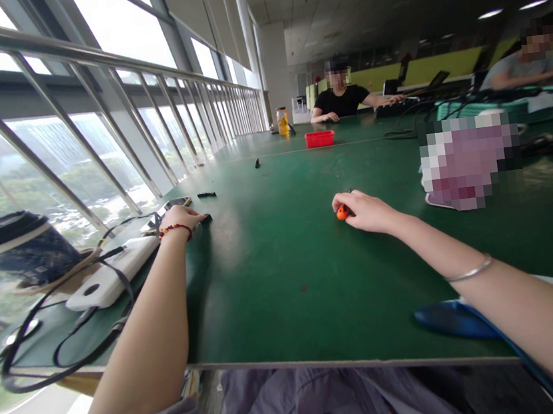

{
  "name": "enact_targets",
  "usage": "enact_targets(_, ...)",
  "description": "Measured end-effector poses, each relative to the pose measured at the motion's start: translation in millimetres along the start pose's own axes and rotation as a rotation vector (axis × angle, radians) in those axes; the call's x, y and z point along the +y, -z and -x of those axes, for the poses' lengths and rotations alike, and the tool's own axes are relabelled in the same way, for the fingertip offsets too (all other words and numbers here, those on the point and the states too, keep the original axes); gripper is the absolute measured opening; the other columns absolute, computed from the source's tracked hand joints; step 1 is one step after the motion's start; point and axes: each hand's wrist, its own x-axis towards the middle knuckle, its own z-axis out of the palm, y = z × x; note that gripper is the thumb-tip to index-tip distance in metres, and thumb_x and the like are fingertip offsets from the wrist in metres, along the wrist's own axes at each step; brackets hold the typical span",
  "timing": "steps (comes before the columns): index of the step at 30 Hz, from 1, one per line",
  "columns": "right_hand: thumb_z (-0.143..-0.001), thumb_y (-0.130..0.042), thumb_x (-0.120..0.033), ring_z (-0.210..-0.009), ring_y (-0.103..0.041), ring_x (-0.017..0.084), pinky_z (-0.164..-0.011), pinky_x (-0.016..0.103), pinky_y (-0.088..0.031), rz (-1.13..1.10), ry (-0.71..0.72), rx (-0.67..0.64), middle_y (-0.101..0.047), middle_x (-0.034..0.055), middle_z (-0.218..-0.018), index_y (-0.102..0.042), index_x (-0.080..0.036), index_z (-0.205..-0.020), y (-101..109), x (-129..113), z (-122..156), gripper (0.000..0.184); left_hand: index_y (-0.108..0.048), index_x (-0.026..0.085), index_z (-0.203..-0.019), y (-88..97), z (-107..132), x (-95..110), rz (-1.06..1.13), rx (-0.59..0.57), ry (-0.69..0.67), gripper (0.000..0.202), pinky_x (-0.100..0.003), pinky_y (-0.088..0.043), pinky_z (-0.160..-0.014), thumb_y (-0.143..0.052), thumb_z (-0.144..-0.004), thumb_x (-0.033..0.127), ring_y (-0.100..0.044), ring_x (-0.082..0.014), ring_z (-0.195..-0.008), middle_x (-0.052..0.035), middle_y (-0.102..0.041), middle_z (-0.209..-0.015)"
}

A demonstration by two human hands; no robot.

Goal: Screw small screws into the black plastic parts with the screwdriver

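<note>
Orange piece [342, 212], on the right half of the green table [274, 268], in the right hand [365, 211]: the fingers curl around it and pinch it, hiding most of its outline, and the dark part beside it is too small to identify. The left hand [182, 217] reaches to the left side, its fingers drawn together at a black piece [206, 218]; whether they grip it or merely touch it cannot be told. A flat thing [178, 201] behind this hand is partly covered. Just beyond lies a black strip [206, 195], and farther off a black bit [257, 164] of unclear shape. At right, a pink thing [473, 163] is blurred by pixelation; nearer, a blue thing [452, 321] runs partly under the right forearm. The far person at the right is cut off by the frame. Between the hands the green surface runs unbroken but for a dark spot [304, 289], from the near edge to the far seam, where the red box [319, 139] stands. The white device [113, 274], cable [127, 279] and cup [19, 248] crowd the left edge, beside the railing [167, 96].
</note>
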Motion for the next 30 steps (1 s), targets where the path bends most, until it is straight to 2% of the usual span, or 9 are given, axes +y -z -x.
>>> enact_targets(3, -0.070, -0.045, -0.008, -0.090, -0.050, 0.020, -0.063, 0.026, -0.036, -0.004, 0.006, -0.005, -0.060, 0.0032, -0.095, -0.050, -0.023, -0.091, 0, 0, 0, 0.027, -0.071, 0.017, -0.089, 1.5, 2, 4, -0.077, -0.042, 0.084, 0.035, -0.033, -0.049, -0.076, -0.071, -0.068, 0.045, -0.061, -0.0217, -0.084, -0.0050, -0.068, -0.090)
enact_targets(9, -0.070, -0.045, -0.008, -0.090, -0.050, 0.020, -0.063, 0.027, -0.037, -0.007, 0.007, -0.008, -0.060, 0.0029, -0.095, -0.050, -0.023, -0.091, 0, 0, -1, 0.026, -0.073, 0.020, -0.090, 0.5, 3, 7, -0.092, -0.031, 0.083, 0.030, -0.037, -0.052, -0.079, -0.068, -0.069, 0.042, -0.063, -0.0282, -0.095, -0.0094, -0.069, -0.102)
enact_targets(24, -0.071, -0.045, -0.009, -0.091, -0.053, 0.020, -0.065, 0.027, -0.039, 0.046, 0.032, -0.001, -0.063, 0.0020, -0.098, -0.051, -0.024, -0.093, 1, -1, 0, 0.027, -0.072, 0.019, -0.096, -3.2, 1, 4, -0.093, -0.032, 0.080, 0.036, -0.043, -0.051, -0.085, -0.061, -0.073, 0.045, -0.062, -0.0316, -0.099, -0.0122, -0.068, -0.106)
enact_targets(27, -0.073, -0.047, -0.010, -0.089, -0.057, 0.020, -0.066, 0.028, -0.039, 0.103, 0.054, 0.038, -0.064, 0.0025, -0.099, -0.052, -0.023, -0.096, 3, -5, 2, 0.027, -0.072, 0.019, -0.093, -4.1, 2, 3, -0.074, -0.046, 0.067, 0.034, -0.039, -0.052, -0.084, -0.064, -0.070, 0.043, -0.063, -0.0296, -0.096, -0.0105, -0.069, -0.103)
enact_targets(30, -0.079, -0.049, -0.017, -0.085, -0.060, 0.020, -0.062, 0.028, -0.038, 0.145, 0.053, 0.145, -0.066, 0.0038, -0.101, -0.054, -0.023, -0.101, 7, -11, 3, 0.024, -0.073, 0.019, -0.093, -5.0, 3, 4, -0.071, -0.042, 0.058, 0.032, -0.036, -0.052, -0.083, -0.064, -0.070, 0.039, -0.063, -0.0280, -0.095, -0.0089, -0.070, -0.101)
